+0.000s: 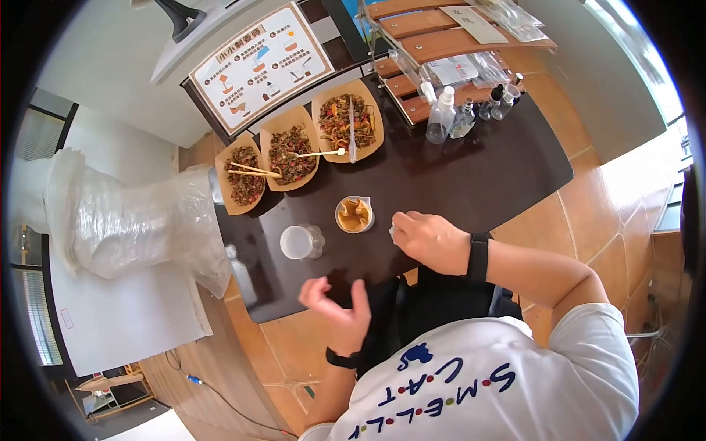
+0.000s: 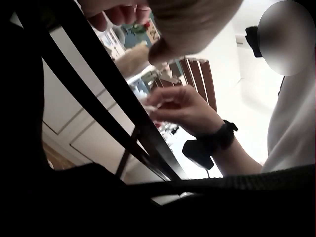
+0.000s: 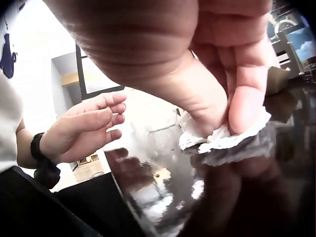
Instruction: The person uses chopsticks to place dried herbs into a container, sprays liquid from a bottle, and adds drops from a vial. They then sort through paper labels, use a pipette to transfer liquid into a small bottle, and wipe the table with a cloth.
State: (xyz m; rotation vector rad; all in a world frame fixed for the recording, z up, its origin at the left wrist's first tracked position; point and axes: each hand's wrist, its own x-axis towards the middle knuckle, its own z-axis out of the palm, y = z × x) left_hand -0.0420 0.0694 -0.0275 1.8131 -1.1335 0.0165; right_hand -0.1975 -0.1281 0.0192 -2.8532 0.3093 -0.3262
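My right hand (image 1: 434,239) pinches a crumpled white tissue (image 3: 227,138) between thumb and fingers, low against the dark glossy table (image 1: 471,169). In the head view the tissue is mostly hidden by that hand. My left hand (image 1: 340,312) hangs in the air by the table's front edge, fingers and thumb apart, holding nothing; the right wrist view shows the same left hand (image 3: 86,128) empty. Left of the right hand stands a white cup (image 1: 354,214) with brown folded material inside. Farther left is a clear container with a whitish round top (image 1: 296,242).
Three paper trays (image 1: 309,170) of dried plant bits, with sticks and a clear dropper on them, line the back. Bottles (image 1: 441,117) stand at the back right beside a wooden rack (image 1: 412,88). A printed sign (image 1: 261,66) is behind, plastic wrap (image 1: 147,220) at left.
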